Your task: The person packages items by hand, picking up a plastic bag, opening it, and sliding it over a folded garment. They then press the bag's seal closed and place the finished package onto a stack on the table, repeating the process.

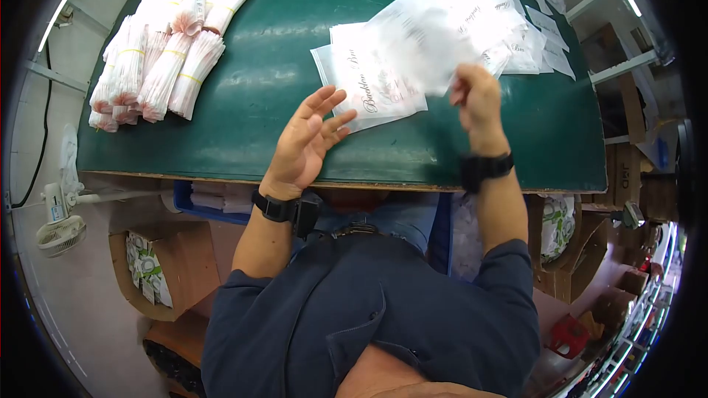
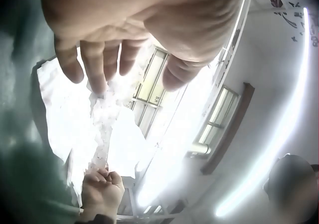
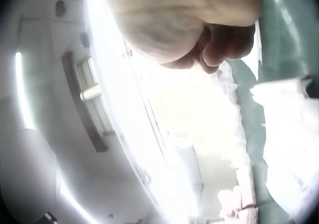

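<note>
My right hand (image 1: pixel 479 103) pinches the lower edge of a translucent plastic bag (image 1: pixel 422 33), blurred and raised over the other bags. Its fingers are tightly curled in the right wrist view. Below lie flat plastic bags (image 1: pixel 352 77) with dark script lettering, slightly fanned. By their lower left corner my left hand (image 1: pixel 302 140) hovers with spread fingers and holds nothing. From the left wrist view, the thumb (image 2: pixel 179 74) stands apart from the fingers, with the right hand (image 2: pixel 102 191) farther off.
A loose heap of printed bags (image 1: pixel 509 26) covers the table's right back. Bundles of rolled bags (image 1: pixel 147 66) with yellow bands are stacked at left on the green table (image 1: pixel 273 81). Cardboard boxes (image 1: pixel 188 258) and a white fan (image 1: pixel 60 232) stand below table height.
</note>
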Demonstrator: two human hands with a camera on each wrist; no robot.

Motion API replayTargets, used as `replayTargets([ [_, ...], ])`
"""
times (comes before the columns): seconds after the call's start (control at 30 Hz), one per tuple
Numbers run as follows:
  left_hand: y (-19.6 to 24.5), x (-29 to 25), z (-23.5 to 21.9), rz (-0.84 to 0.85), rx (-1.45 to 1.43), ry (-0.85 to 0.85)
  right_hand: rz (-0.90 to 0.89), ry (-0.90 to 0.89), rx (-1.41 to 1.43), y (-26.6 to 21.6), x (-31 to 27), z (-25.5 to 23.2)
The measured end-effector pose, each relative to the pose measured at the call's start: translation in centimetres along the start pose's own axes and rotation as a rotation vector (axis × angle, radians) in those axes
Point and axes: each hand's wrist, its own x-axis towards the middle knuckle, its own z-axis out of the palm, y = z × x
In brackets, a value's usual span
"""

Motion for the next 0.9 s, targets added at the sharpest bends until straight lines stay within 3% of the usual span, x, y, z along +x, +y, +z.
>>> replayTargets([
  [0.07,-0.5,0.5,-1.0,-0.018,0.062,0.081,-0.037,0.066,0.04,-0.8,3.1,-1.5],
  [0.17,-1.4,1.4,-2.1,0.062,0.284,0.25,0.057,0.304,0.142,-1.9,4.9,-1.1],
  [0.2,-1.4,1.7,-2.2,0.069,0.282,0.256,0.058,0.295,0.14,-0.9,4.6,-0.5],
  [0.33,-2.1,3.2,-2.3,0.103,0.336,0.316,-0.515,-0.1,-0.885,4.6,-0.7,3.3],
  [0.37,-2.3,3.6,-2.2,0.107,0.329,0.327,-0.512,-0.104,-0.88,4.7,-1.1,4.3],
  [0.47,-2.5,4.2,-2.1,0.1,0.321,0.35,-0.603,-0.157,-1.22,4.0,-2.8,6.2],
  [0.6,-2.2,5.2,-1.9,0.051,0.493,0.404,-0.49,-0.16,-1.255,4.2,-2.8,6.6],
  [0.73,-3.6,5.6,-2.1,0.148,0.579,0.296,-0.477,-0.207,-1.228,5.3,-2.3,6.1],
  [0.83,-3.6,5.0,-2.5,0.198,0.88,0.254,-0.559,-0.172,-1.319,2.4,-3.9,6.8],
  [0.9,-3.2,4.4,-1.2,0.252,0.884,0.21,-0.597,-0.151,-1.364,-1.2,-4.7,8.8],
])
